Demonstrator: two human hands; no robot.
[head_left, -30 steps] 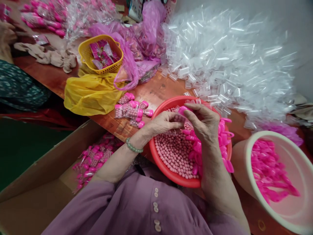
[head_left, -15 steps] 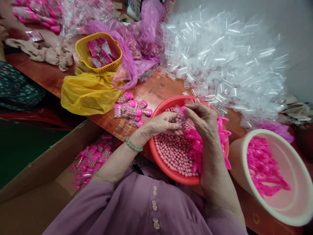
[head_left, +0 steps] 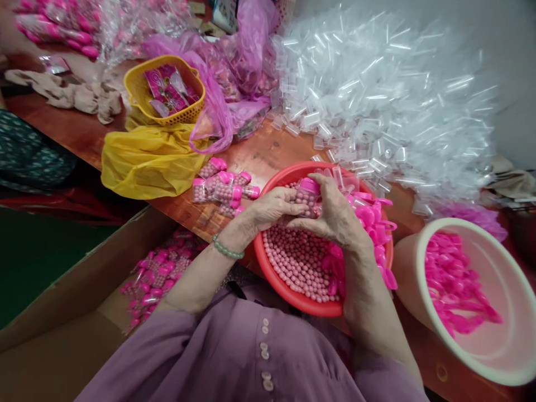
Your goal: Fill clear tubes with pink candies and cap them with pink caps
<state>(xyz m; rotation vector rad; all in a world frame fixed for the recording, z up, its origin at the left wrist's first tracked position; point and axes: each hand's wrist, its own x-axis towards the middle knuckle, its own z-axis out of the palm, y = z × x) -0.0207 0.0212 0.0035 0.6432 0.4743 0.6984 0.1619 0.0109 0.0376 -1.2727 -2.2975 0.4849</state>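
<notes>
Both my hands meet over a red basin (head_left: 268, 268) filled with small pink beads (head_left: 293, 262) and bright pink caps (head_left: 372, 218). My left hand (head_left: 272, 207) grips the body of a small clear tube (head_left: 309, 198) packed with beads. My right hand (head_left: 337, 215) closes over the same tube, thumb near its pink cap. A green bead bracelet circles my left wrist. Just left of the basin, several filled capped tubes (head_left: 224, 187) lie on the wooden table (head_left: 268, 151).
A cream basin (head_left: 481, 368) with pink caps stands at right. A large heap of empty clear tubes (head_left: 377, 95) fills the back. A yellow basket (head_left: 163, 92), yellow bag (head_left: 151, 159) and pink bags lie at back left. A cardboard box (head_left: 62, 301) of filled tubes sits below.
My right hand has lowered from pinching the cap at the tube's top to wrapping over the tube. The pink cap now sits on the tube. The left hand barely moved.
</notes>
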